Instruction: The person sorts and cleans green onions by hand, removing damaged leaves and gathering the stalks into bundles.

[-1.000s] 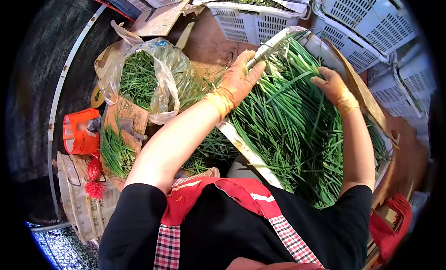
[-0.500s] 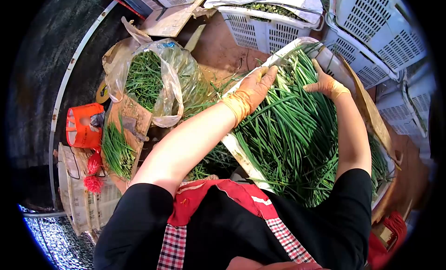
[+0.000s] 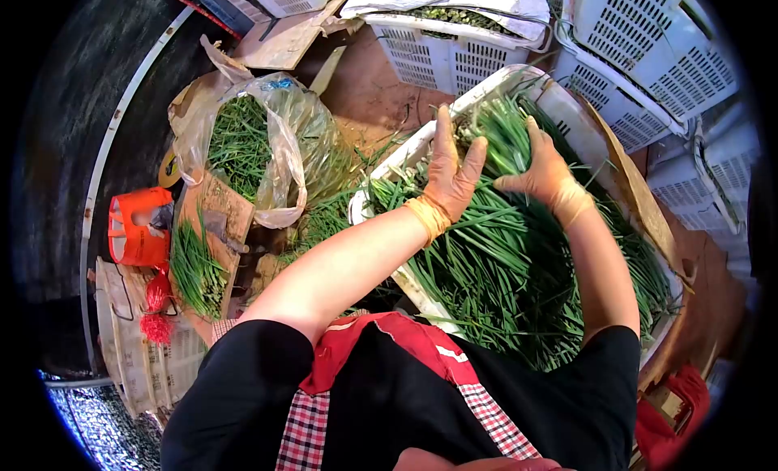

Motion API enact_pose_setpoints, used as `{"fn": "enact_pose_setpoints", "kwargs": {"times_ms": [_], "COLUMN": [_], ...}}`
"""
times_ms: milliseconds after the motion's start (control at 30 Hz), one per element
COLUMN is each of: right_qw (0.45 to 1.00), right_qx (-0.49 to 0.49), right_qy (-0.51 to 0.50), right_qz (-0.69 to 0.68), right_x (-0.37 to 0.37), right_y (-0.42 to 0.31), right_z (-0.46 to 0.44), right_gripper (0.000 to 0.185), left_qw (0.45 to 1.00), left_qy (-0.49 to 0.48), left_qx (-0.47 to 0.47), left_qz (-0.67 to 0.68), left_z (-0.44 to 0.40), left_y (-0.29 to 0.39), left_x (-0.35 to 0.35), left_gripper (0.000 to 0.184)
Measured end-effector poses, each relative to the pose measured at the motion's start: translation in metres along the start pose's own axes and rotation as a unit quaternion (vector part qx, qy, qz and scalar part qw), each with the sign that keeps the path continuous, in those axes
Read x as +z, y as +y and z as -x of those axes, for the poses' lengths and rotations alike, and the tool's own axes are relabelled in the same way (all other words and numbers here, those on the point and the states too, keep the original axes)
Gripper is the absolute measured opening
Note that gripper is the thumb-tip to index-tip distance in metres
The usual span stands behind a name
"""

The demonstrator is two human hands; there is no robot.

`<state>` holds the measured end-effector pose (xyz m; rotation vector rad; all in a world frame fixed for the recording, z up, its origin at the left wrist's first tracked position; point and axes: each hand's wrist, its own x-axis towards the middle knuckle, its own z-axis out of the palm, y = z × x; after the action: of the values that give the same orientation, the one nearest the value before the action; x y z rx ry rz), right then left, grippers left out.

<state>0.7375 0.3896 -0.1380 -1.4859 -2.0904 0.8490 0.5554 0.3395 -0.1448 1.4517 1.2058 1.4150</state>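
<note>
A long white plastic crate (image 3: 425, 303) is seen filled with a loose mass of long, thin green stalks (image 3: 502, 252); to its left, near it, green cuttings (image 3: 241, 143) are contained in a clear plastic bag (image 3: 324, 159). The left hand (image 3: 450, 178), covered by a thin orange glove, is held at the crate's left side with thumb parted from fingers, nothing gripped. The right hand (image 3: 546, 171), likewise gloved, is held with thumb and fingers spread beside a motion-blurred upper clump; whether contact is made cannot be told.

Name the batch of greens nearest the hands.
The batch in the white tub, under the left hand and right hand; others, like the plastic bag's, lie farther off.
</note>
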Motion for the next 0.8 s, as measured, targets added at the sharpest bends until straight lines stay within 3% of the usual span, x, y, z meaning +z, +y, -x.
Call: {"fn": "enact_pose_setpoints", "kwargs": {"times_ms": [33, 67, 100, 133, 167, 233, 300, 367, 433, 600, 667, 700, 733, 767, 800], "right_qw": [0.997, 0.966, 0.901, 0.901, 0.901, 0.857, 0.858, 0.838, 0.868, 0.873, 0.892, 0.912, 0.984, 0.993, 0.989], "right_qx": [-0.001, 0.068, 0.135, 0.104, 0.145, 0.146, 0.108, 0.096, 0.077, 0.071, 0.060, 0.066, -0.007, -0.077, -0.053], "right_qy": [-0.040, -0.143, -0.242, -0.227, -0.231, -0.235, -0.192, -0.168, -0.135, -0.137, -0.120, -0.155, -0.102, -0.042, -0.049], "right_qz": [-0.064, -0.203, -0.334, -0.355, -0.338, -0.435, -0.465, -0.511, -0.472, -0.463, -0.433, -0.375, -0.149, 0.084, 0.128], "right_x": [-0.002, -0.012, -0.021, -0.023, -0.025, -0.019, -0.018, -0.015, -0.017, -0.032, -0.030, -0.031, -0.030, -0.027, -0.035], "right_y": [0.020, 0.020, 0.019, 0.025, 0.025, 0.049, 0.062, 0.076, 0.086, 0.039, 0.030, 0.024, 0.028, 0.033, 0.013], "right_z": [-0.017, -0.031, -0.039, -0.042, -0.043, -0.045, -0.039, -0.032, -0.030, -0.011, -0.007, -0.008, -0.012, -0.015, -0.013], "right_gripper": [0.103, 0.092, 0.080, 0.066, 0.062, 0.060, 0.065, 0.071, 0.073, 0.069, 0.065, 0.078, 0.088, 0.098, 0.117], "left_qw": [1.000, 1.000, 0.999, 0.999, 0.999, 0.999, 0.995, 0.967, 0.979, 0.986, 0.950, 0.945, 0.950, 0.954, 0.958], "left_qy": [-0.004, -0.002, -0.010, -0.020, -0.030, -0.008, -0.002, 0.024, 0.016, -0.074, -0.255, -0.275, -0.268, -0.258, -0.249], "left_qx": [-0.009, -0.019, -0.044, -0.032, -0.020, -0.036, -0.066, -0.079, -0.193, -0.119, -0.157, -0.159, -0.155, -0.150, -0.145], "left_qz": [-0.020, 0.005, -0.003, -0.014, -0.025, 0.015, 0.077, 0.243, 0.056, 0.088, 0.090, 0.076, 0.047, 0.017, -0.014], "left_z": [-0.003, -0.003, -0.002, -0.002, -0.001, -0.001, -0.005, -0.016, -0.038, -0.091, -0.106, -0.112, -0.116, -0.119, -0.120], "left_y": [-0.001, -0.010, -0.010, -0.011, -0.015, -0.011, -0.011, -0.021, -0.004, 0.027, 0.035, 0.035, 0.035, 0.033, 0.032], "left_x": [-0.001, 0.001, 0.000, -0.002, -0.003, -0.003, -0.006, -0.006, -0.011, -0.005, 0.005, 0.014, 0.021, 0.026, 0.030], "left_gripper": [0.083, 0.086, 0.087, 0.081, 0.075, 0.072, 0.077, 0.074, 0.077, 0.087, 0.081, 0.081, 0.081, 0.082, 0.082]}}
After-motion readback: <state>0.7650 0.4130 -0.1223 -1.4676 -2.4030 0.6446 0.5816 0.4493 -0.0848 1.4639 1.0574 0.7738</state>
